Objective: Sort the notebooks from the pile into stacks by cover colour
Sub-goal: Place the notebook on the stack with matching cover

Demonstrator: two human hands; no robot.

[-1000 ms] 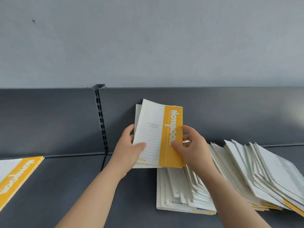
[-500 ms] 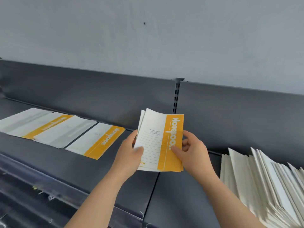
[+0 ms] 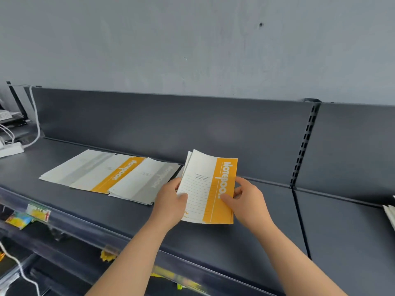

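Head view: both hands are on it! The left hand (image 3: 171,201) grips the left edge and the right hand (image 3: 245,199) pinches the right edge of a thin white paper notebook bundle with an orange band (image 3: 208,189). It is held over the dark grey metal shelf (image 3: 213,242), just right of the orange-banded stack (image 3: 119,176) and the grey-banded stack (image 3: 149,180).
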